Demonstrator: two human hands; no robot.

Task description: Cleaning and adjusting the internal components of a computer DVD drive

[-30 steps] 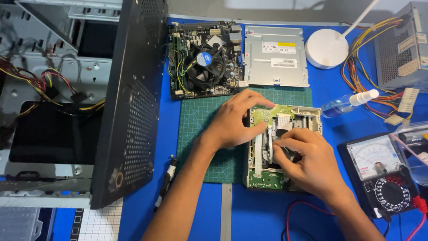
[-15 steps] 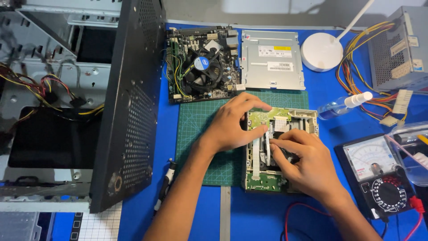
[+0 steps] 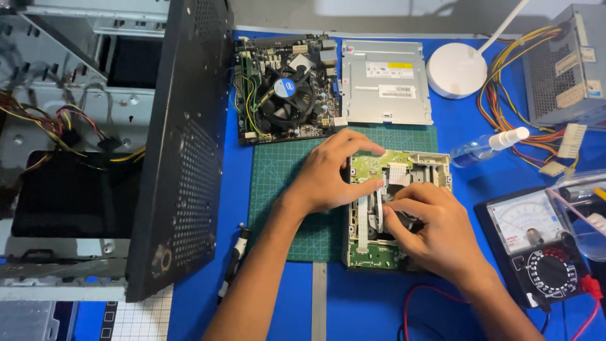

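Little has shifted over the last second: the left hand still steadies the opened optical drive with green circuit boards on the green cutting mat, while the right hand keeps its fingers curled tight on the mechanism at its 5 o'clock.

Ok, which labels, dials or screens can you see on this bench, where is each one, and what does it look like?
Drive cover, top centre: grey metal plate with a yellow strip label and white stickers.
Multimeter, lower right of the hands: black body, white needle dial face, round selector knob.
Power supply, top right: grey box with pale stickers.
Fan on the motherboard: round blue centre sticker.
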